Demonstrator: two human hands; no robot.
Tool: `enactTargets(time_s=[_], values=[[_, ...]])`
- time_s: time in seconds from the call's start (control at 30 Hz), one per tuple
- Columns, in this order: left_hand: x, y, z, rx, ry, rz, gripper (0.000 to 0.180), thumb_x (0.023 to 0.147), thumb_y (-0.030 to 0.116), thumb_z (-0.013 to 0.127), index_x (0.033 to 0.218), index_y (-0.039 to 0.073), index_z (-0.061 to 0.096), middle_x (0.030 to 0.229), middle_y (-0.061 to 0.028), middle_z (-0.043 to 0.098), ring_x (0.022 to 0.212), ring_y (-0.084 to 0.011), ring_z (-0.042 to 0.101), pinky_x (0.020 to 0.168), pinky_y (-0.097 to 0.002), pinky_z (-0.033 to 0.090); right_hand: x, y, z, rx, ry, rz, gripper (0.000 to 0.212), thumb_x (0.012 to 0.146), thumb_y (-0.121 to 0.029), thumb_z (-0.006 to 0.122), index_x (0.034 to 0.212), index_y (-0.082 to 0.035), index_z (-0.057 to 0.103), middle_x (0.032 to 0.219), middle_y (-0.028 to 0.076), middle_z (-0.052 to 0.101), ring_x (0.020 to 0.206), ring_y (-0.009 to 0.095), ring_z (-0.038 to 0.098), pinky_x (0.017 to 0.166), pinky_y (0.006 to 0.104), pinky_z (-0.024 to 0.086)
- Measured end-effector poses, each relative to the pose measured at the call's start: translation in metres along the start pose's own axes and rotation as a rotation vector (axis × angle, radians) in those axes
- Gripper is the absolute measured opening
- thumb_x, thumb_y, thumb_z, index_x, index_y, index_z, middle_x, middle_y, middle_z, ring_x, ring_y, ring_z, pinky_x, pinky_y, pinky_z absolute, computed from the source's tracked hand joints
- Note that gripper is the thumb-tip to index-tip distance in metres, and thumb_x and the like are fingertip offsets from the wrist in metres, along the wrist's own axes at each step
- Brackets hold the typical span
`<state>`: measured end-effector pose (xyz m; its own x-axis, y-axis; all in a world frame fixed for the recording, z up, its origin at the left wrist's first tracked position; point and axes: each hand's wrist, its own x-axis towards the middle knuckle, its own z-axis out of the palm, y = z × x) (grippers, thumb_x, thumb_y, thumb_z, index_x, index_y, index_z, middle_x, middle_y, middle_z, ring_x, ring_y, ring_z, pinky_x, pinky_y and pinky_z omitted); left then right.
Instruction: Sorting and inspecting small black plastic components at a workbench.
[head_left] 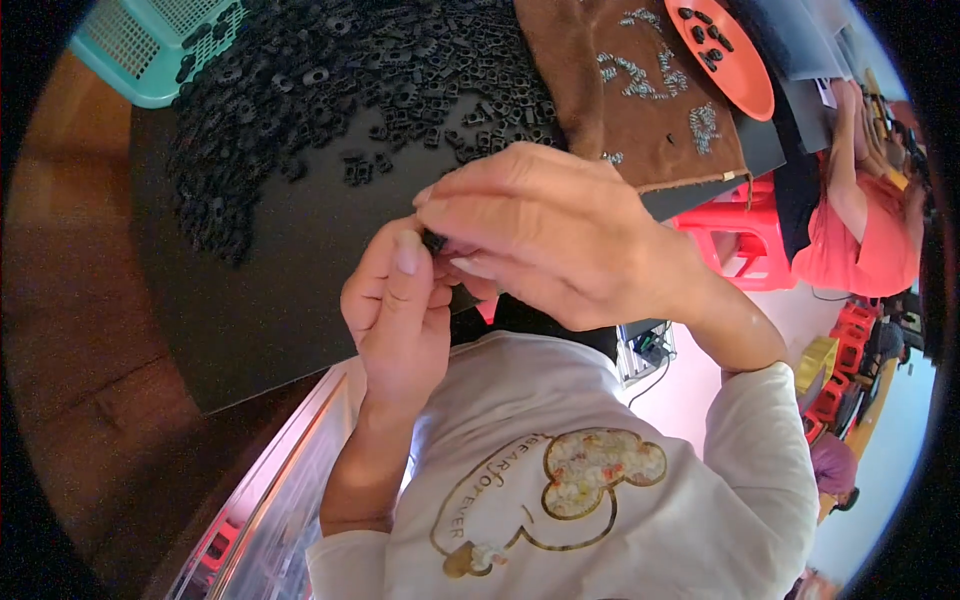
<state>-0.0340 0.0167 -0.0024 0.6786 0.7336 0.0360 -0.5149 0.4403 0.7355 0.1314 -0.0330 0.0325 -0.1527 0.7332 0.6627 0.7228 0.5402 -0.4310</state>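
Note:
Over the near edge of the dark table my two hands meet around a small black plastic part (433, 241), mostly hidden by fingers. My left hand (392, 305) is closed, its thumb and curled fingers pinching the part from the left. From the right, my right hand (575, 235) arches over it, fingers together, with fingertips and thumb closed in at the same part. Beyond the hands, a large heap of small black plastic parts (340, 80) covers the table. On a brown cloth (565, 60) to the right lie several clusters of small metal springs (703, 128).
An orange oval tray (755, 92) holds several black pieces at the far right. A teal plastic basket (150, 90) stands at the far left. Red stools (745, 235) are beside the table on the right, where another person in a coral top (860, 240) sits.

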Motion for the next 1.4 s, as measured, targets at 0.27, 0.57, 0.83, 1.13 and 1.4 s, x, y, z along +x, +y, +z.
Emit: enactTargets(time_s=[0.27,0.57,0.83,1.13,1.4], values=[[-0.007,0.000,-0.001,0.146,0.000,-0.059,0.028,0.100,0.017,0.049,0.115,-0.006,0.056,0.093,-0.0109,0.064,0.076,-0.0165,0.061,0.067,-0.0271,0.050,-0.012,-0.002,-0.007,0.087,-0.013,0.107,0.030,0.074,-0.013,0.071,0.099,0.000,0.061,0.078,0.010,0.053,0.067,0.028,0.058,0.054,0.0382,0.048],[-0.004,-0.009,0.001,0.162,0.046,0.017,0.028,0.098,0.018,0.050,0.110,-0.007,0.057,0.098,-0.0130,0.061,0.076,-0.0168,0.059,0.062,-0.0275,0.048,-0.016,-0.006,-0.009,0.130,0.058,0.057,0.030,0.072,-0.004,0.076,0.100,0.003,0.065,0.081,0.011,0.057,0.063,0.024,0.058,0.050,0.0330,0.046],[0.002,0.000,0.004,0.206,-0.118,-0.048,0.029,0.098,0.021,0.048,0.087,-0.005,0.056,0.083,-0.0213,0.061,0.059,-0.0150,0.053,0.054,-0.0257,0.045,-0.032,0.012,-0.091,-0.170,0.078,0.253,0.011,0.087,-0.012,0.064,0.086,-0.001,0.064,0.072,0.012,0.060,0.063,0.026,0.061,0.058,0.0346,0.049],[0.001,-0.003,0.006,0.234,-0.117,-0.036,0.028,0.097,0.020,0.048,0.086,-0.005,0.056,0.083,-0.0210,0.062,0.057,-0.0144,0.052,0.053,-0.0253,0.045,-0.067,0.072,-0.136,-0.660,-0.254,0.430,0.016,0.083,-0.011,0.063,0.097,-0.002,0.062,0.090,0.015,0.056,0.083,0.034,0.060,0.069,0.0412,0.050],[0.000,-0.002,0.008,0.227,-0.084,-0.025,0.028,0.097,0.019,0.047,0.084,-0.004,0.054,0.082,-0.0213,0.061,0.056,-0.0149,0.052,0.052,-0.0254,0.044,-0.069,0.069,-0.130,-0.737,-0.303,0.442,0.014,0.082,-0.010,0.062,0.092,-0.003,0.056,0.089,0.013,0.052,0.083,0.033,0.059,0.067,0.0425,0.050]])
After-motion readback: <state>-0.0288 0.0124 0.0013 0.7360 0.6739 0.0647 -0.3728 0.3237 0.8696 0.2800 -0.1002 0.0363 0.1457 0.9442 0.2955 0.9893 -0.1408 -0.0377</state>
